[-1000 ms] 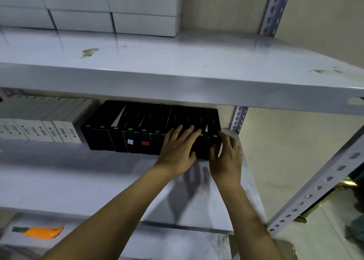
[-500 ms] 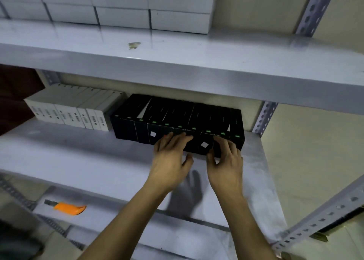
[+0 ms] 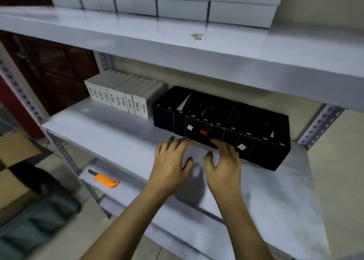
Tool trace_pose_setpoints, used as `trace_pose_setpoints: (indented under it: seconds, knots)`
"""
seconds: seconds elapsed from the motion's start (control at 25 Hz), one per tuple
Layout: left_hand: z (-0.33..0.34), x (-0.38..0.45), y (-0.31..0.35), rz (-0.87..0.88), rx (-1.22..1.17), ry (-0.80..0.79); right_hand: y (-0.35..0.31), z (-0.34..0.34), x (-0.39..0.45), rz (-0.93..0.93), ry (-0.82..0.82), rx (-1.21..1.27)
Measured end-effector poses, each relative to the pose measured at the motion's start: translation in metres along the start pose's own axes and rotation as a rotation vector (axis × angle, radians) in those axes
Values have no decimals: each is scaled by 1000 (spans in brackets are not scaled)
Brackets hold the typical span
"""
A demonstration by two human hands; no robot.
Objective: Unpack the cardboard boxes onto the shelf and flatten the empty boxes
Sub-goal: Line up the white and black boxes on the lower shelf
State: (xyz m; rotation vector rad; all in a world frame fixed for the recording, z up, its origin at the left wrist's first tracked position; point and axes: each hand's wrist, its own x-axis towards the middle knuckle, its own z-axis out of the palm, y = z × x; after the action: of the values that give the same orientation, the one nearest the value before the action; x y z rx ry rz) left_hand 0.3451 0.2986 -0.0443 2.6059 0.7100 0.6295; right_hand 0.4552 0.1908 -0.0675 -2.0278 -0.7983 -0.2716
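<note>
Resting hands: left hand and right hand, both grips loose, fingertips at glossy black boxes
Shelf: smooth grey metal
Nearby: matte white boxes, orange cutter

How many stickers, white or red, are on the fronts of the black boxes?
3. A white sticker toward the left of the row, a red sticker just right of it, and a second white one further right by the right hand. The hands may hide others.

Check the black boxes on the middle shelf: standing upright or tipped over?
Upright: the row of slim black boxes stands on edge, side by side, labelled ends facing forward.
</note>
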Motion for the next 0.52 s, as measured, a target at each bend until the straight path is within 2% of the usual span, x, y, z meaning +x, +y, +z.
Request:
trace_pose_setpoints:
  seconds: [0.28, 0.52]
  knots:
    - [-34, -29, -57, -138, 43, 61, -44, 54, -12, -60, -151, 52]
    - [-79, -64, -122, -259, 65, 112, -113, 104, -35, -74, -248, 132]
